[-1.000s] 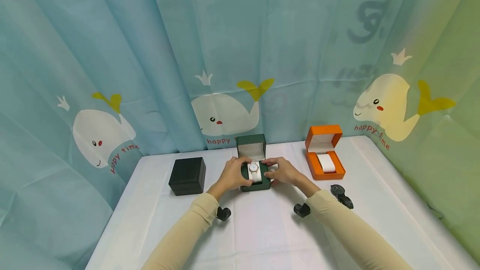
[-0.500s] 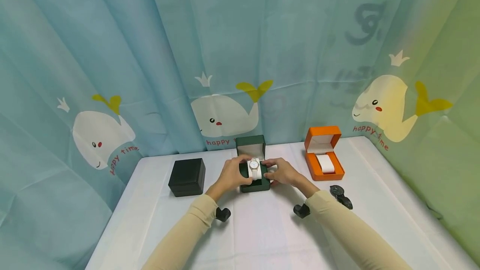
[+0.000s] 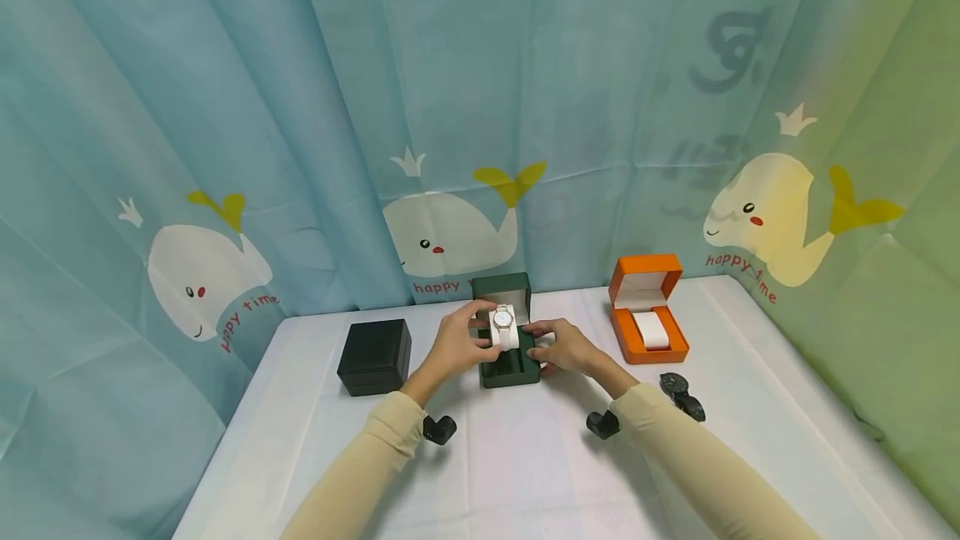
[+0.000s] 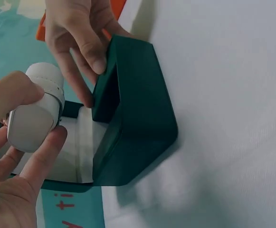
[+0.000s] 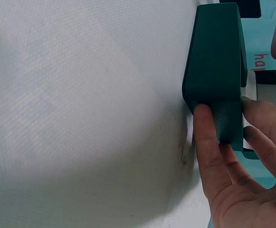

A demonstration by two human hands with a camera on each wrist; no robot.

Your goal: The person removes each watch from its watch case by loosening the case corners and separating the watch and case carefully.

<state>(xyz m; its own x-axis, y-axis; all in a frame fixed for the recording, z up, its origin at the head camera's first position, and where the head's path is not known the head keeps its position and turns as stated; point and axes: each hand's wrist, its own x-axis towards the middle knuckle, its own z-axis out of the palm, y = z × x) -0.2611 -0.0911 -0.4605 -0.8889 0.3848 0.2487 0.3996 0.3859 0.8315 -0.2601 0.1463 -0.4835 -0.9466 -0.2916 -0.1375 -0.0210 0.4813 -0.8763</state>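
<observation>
In the head view a white-strapped wristwatch (image 3: 503,320), wrapped on a white cushion (image 4: 31,126), is raised above the opened green watch box (image 3: 517,374). My left hand (image 3: 454,340) pinches the cushion by its ends, thumb on one side and fingers on the other. The box's lid stands up at the back, and the hollow in its base shows. My right hand (image 3: 567,346) grips the right wall of the box; in the right wrist view its fingers lie along the outside and the thumb is at the rim.
A closed black box (image 3: 374,357) sits left of the green one. On the right stands an opened orange watch box (image 3: 651,332) with a white cushion inside, and a black watch (image 3: 681,395) lies in front of it. A printed curtain (image 3: 450,107) hangs behind the table.
The left hand has lifted the cushion with the watch up out of the green box, slightly to the left. The right hand stays at the box's right side.
</observation>
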